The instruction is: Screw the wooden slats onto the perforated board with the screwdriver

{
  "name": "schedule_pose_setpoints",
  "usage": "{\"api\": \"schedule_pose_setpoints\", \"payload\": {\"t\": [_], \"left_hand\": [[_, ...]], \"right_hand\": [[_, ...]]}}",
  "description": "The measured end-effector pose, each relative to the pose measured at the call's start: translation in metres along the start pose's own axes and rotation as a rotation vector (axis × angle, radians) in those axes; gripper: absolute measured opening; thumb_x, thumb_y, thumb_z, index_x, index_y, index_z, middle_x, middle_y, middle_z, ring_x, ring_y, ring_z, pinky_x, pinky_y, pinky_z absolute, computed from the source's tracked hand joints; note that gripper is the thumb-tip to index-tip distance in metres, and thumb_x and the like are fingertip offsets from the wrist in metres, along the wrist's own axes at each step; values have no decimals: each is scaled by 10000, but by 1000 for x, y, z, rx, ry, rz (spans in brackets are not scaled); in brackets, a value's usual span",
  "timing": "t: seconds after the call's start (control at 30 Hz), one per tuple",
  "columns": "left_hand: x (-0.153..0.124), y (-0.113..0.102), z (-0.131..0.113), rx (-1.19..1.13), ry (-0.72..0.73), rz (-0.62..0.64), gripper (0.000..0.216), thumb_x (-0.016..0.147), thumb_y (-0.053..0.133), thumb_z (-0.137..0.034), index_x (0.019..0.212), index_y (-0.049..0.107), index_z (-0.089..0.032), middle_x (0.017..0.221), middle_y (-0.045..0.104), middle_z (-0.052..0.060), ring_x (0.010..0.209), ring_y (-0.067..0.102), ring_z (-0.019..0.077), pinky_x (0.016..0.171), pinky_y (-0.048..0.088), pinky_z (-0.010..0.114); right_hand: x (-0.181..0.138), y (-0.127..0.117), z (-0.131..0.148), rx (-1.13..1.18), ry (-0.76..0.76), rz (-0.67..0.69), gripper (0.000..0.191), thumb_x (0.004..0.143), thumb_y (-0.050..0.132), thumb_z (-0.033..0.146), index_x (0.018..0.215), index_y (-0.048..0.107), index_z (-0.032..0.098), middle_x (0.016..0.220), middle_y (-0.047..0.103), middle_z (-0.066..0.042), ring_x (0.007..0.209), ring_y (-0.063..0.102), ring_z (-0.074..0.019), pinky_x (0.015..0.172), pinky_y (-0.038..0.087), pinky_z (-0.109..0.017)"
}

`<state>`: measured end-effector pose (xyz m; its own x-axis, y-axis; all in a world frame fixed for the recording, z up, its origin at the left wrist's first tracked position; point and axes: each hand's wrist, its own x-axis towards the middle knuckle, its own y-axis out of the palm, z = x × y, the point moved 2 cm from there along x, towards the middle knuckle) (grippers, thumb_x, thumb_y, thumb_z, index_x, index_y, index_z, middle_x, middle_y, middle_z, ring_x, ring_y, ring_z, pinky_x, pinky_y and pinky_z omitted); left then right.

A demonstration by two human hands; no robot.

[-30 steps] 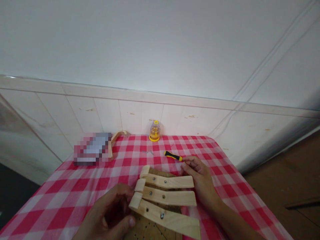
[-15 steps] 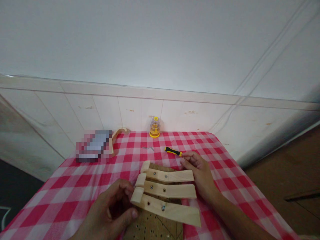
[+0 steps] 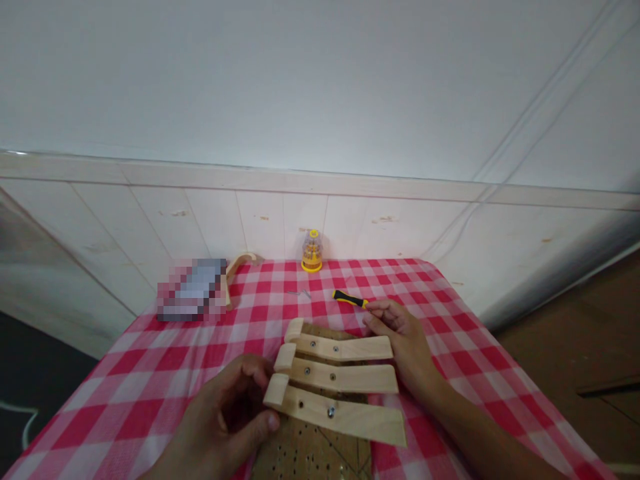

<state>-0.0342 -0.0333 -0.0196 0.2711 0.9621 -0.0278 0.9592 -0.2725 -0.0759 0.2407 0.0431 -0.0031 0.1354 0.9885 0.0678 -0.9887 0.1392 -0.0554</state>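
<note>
Three pale wooden slats (image 3: 340, 377) are screwed across a brown perforated board (image 3: 310, 457) on the red-and-white checked tablecloth (image 3: 150, 393). My left hand (image 3: 225, 420) pinches the upturned left end of the nearest slat between thumb and fingers. My right hand (image 3: 400, 337) lies past the right ends of the slats, fingers curled shut around the tip of a black-and-yellow screwdriver (image 3: 350, 299) that rests on the cloth.
A yellow screwdriver-bit holder (image 3: 311, 252) stands at the table's far edge by the white panelled wall. Two small loose screws (image 3: 300, 293) lie on the cloth. A curved wooden piece (image 3: 239, 267) and a blurred object (image 3: 193, 290) sit at the far left. Brown floor lies right.
The view has shifted slightly, so the table sits a little higher in frame. Both hands keep their holds; the right hand stays at the screwdriver's tip.
</note>
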Motion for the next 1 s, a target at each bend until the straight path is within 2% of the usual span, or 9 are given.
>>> {"api": "schedule_pose_setpoints", "payload": {"t": [0.27,0.53,0.73,0.87,1.0], "left_hand": [[-1,1,1,9,-46,-37,299,756,758,-412,934,584,-247,825,650,15,774,631,193,675,529,286],[0,2,3,59,-108,-40,274,756,752,-408,937,628,-243,813,670,11,755,637,189,708,537,296],[1,3,-2,74,-114,-22,220,783,716,-400,898,635,-231,851,709,37,837,674,228,724,547,307],[-1,3,2,90,-90,17,196,822,690,-381,949,628,-246,876,713,35,905,676,236,739,549,302],[-2,1,9,88,-67,15,249,794,731,-356,1000,626,-264,951,725,40,917,683,238,723,555,291]], "right_hand": [[0,0,-1,-26,-7,-2,264,717,764,383,875,655,202,676,656,-7,568,574,-158,498,433,-260],[0,0,-1,-10,1,-5,243,715,766,375,859,669,205,651,655,7,530,562,-143,471,407,-248],[0,1,0,-3,7,-5,256,707,778,373,857,668,198,654,657,-3,543,571,-148,475,422,-247],[1,1,0,-4,27,-4,244,708,773,379,847,675,203,641,651,6,532,562,-144,470,414,-248],[1,0,0,-19,35,-2,234,725,764,377,853,677,201,658,649,0,557,568,-150,480,419,-250]]}}
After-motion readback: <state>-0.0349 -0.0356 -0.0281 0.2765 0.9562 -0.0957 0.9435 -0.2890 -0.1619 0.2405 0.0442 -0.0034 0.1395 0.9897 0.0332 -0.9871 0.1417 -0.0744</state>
